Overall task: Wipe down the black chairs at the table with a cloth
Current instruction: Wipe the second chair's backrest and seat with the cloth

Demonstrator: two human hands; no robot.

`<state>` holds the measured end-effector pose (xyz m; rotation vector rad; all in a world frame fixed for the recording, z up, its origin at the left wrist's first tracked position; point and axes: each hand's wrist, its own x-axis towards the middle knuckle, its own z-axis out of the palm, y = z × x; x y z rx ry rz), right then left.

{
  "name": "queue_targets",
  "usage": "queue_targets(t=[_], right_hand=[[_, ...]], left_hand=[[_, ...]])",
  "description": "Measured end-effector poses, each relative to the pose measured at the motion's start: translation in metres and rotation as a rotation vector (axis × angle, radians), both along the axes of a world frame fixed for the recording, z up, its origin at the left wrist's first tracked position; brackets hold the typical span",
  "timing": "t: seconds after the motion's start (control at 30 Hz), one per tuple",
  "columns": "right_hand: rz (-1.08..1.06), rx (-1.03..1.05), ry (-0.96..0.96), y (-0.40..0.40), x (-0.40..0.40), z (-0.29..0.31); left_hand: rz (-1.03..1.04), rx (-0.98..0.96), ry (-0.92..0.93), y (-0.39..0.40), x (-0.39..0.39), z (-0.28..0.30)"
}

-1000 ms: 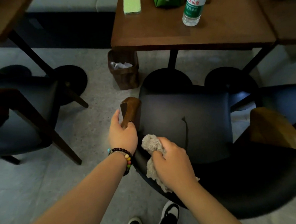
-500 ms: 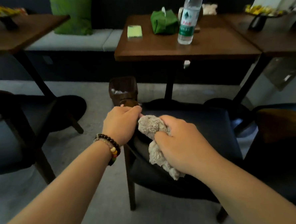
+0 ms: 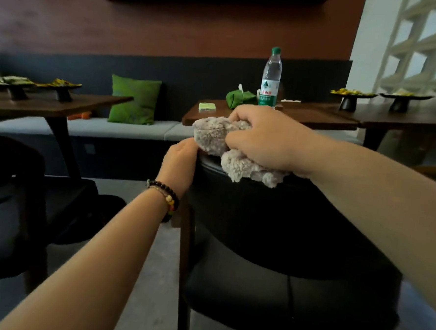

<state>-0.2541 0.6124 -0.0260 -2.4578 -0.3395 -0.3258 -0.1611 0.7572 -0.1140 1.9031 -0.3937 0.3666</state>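
Observation:
A black chair (image 3: pixel 271 234) with a curved padded back fills the lower right of the view, its back turned toward me. My right hand (image 3: pixel 264 137) grips a fluffy grey cloth (image 3: pixel 218 142) bunched on the top edge of the chair back. My left hand (image 3: pixel 180 160), with a bead bracelet at the wrist, holds the left end of that back, its fingers wrapped over the wooden arm end. A second black chair (image 3: pixel 7 215) stands at the left edge. The brown table (image 3: pixel 317 117) lies beyond the chair.
On the table stand a water bottle (image 3: pixel 270 77), a green pouch (image 3: pixel 240 98) and a light green phone (image 3: pixel 207 106). Another table (image 3: pixel 49 103) with dark dishes is at the left, a bench with a green cushion (image 3: pixel 134 99) behind it.
The view has risen from looking down on the seat to looking across the room. My right hand with the cloth has moved from the seat's left edge up onto the top of the chair back.

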Motion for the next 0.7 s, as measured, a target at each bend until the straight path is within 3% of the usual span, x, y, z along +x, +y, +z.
queue_targets(t=[0.17,0.3,0.4,0.5,0.57,0.6,0.7], right_hand=[[0.122,0.213,-0.081,0.002,-0.004,0.001],[0.114,0.193,0.021,0.001,0.0,0.005],[0.172,0.287,0.059,0.003,-0.007,0.006],[0.099,0.347,-0.131,0.005,-0.013,-0.002],[0.001,0.142,-0.32,0.006,-0.018,-0.011],[-0.024,-0.024,-0.319,0.007,-0.02,-0.015],[-0.089,-0.474,-0.045,0.013,-0.02,-0.02]], left_hand=[[-0.162,-0.423,-0.159,0.024,-0.059,-0.012],[-0.266,-0.258,-0.436,0.038,-0.076,0.005],[-0.182,-0.168,-0.554,0.029,-0.08,0.016],[-0.109,-0.174,-0.646,0.033,-0.081,0.01],[-0.055,-0.269,-0.599,0.046,-0.077,-0.006],[0.014,-0.348,-0.541,0.054,-0.074,-0.016],[0.333,-0.648,-0.3,0.07,-0.063,-0.045]])
